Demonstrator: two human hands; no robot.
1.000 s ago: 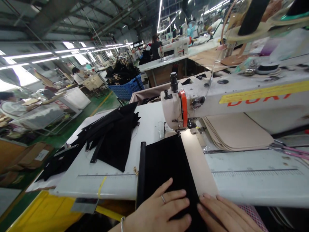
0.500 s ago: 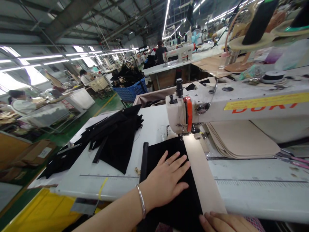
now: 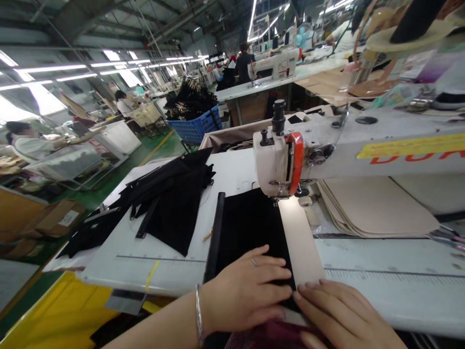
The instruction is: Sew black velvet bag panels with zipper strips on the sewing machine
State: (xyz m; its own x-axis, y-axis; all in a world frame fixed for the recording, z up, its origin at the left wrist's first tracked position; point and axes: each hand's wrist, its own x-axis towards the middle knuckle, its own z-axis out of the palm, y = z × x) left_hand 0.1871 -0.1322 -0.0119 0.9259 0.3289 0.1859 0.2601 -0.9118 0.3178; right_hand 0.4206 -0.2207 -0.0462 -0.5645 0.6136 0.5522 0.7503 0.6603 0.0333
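Note:
Under the presser foot of a white sewing machine (image 3: 276, 167) lies a black fabric panel (image 3: 250, 223), with a beige strip (image 3: 303, 237) along its right side. My left hand (image 3: 250, 286) rests flat on the lower part of the black panel, fingers spread toward the seam. On the lower end of the beige strip my right hand (image 3: 337, 310) lies with its fingers stretched out, their tips close to those of my left hand. A dark binding (image 3: 215, 237) edges the panel's left side. Beside it lies a small gold-coloured metal piece (image 3: 208, 235).
Black fabric pieces (image 3: 163, 203) are heaped on the table's left. Beige panels (image 3: 378, 208) are stacked under the machine arm, with scissors (image 3: 448, 237) at the right. A blue crate (image 3: 198, 128) stands beyond, a yellow bin (image 3: 51, 312) below the table's left edge.
The black panel and beige strip have fed farther under the machine. My left hand has slid back toward me on the panel, while my right hand has moved forward, bringing them together.

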